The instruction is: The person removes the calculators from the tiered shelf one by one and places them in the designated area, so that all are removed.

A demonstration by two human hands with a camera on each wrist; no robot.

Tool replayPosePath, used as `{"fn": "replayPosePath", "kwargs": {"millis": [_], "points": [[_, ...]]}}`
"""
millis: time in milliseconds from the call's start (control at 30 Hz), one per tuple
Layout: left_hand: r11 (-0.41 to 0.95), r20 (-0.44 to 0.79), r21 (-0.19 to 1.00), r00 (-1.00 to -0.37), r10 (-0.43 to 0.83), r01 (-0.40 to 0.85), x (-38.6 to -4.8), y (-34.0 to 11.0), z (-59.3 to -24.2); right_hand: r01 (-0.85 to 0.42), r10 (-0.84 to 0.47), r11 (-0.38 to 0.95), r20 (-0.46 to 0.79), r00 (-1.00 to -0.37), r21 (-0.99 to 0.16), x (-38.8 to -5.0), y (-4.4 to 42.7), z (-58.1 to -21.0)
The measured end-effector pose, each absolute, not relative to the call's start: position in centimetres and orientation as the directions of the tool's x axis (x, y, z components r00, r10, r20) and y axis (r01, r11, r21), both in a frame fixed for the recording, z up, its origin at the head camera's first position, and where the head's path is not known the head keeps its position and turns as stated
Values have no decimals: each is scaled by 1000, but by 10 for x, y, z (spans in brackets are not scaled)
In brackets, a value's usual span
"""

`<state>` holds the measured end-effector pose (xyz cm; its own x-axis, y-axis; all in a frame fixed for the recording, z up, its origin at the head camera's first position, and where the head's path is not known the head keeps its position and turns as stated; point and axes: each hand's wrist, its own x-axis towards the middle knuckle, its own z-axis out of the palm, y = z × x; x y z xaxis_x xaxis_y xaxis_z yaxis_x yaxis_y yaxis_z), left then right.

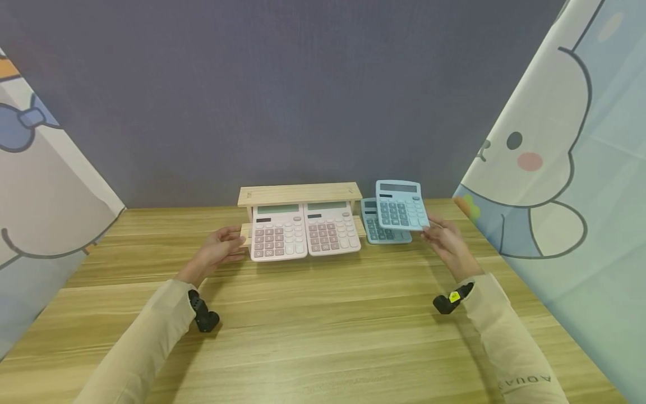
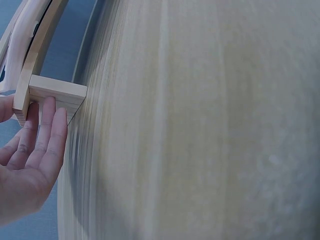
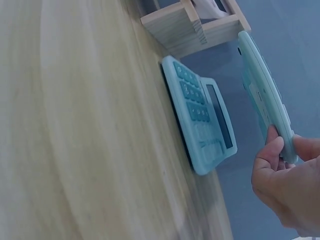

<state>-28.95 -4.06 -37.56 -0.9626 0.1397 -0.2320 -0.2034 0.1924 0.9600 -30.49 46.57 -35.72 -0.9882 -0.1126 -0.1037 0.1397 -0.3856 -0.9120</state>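
Observation:
My right hand (image 1: 448,244) pinches a light blue calculator (image 1: 401,205) by its lower right corner. The right wrist view shows this calculator (image 3: 265,90) edge-on and raised off the table. Beneath it, partly covered in the head view, a second blue calculator (image 1: 388,234) lies face up on the wood. Two pale pink calculators (image 1: 278,233) lean side by side in a wooden rack (image 1: 300,194). At the rack's left end, my left hand (image 1: 218,249) grips the front slat; thumb and fingers (image 2: 45,135) sit on opposite sides of it in the left wrist view.
The wood-grain table (image 1: 313,331) extends in front of the rack. Behind stands a dark grey panel (image 1: 303,95). Cartoon-printed sheets (image 1: 570,185) hang on both sides. The lower blue calculator sits close to the rack's right end.

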Motion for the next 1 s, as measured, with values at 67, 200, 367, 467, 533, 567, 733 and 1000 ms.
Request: {"fn": "replayPosePath", "kwargs": {"millis": [67,200,367,467,533,567,733,1000], "points": [[194,-233,959,-963,135,-205,-290,-41,-376,135,-121,-364,-97,-988,-922,-305,468,-359],[193,-238,958,-963,129,-211,-290,-41,-376,136,-111,-337,-104,-988,-931,-306,471,-362],[193,-242,957,-962,129,-215,-291,-42,-377,160,-104,-312,-134,-986,-937,-305,477,-366],[196,-241,957,-962,127,-213,-291,-41,-377,183,-99,-331,-159,-982,-926,-304,481,-369],[199,-238,957,-963,125,-210,-290,-41,-377,197,-103,-347,-172,-980,-917,-303,485,-370],[200,-237,957,-964,124,-210,-290,-41,-377,203,-103,-350,-177,-979,-914,-303,487,-371],[195,-234,959,-964,127,-207,-290,-41,-377,213,-103,-356,-189,-977,-910,-304,495,-372],[190,-236,959,-963,128,-210,-292,-41,-378,232,-91,-346,-214,-973,-909,-307,507,-374]]}}
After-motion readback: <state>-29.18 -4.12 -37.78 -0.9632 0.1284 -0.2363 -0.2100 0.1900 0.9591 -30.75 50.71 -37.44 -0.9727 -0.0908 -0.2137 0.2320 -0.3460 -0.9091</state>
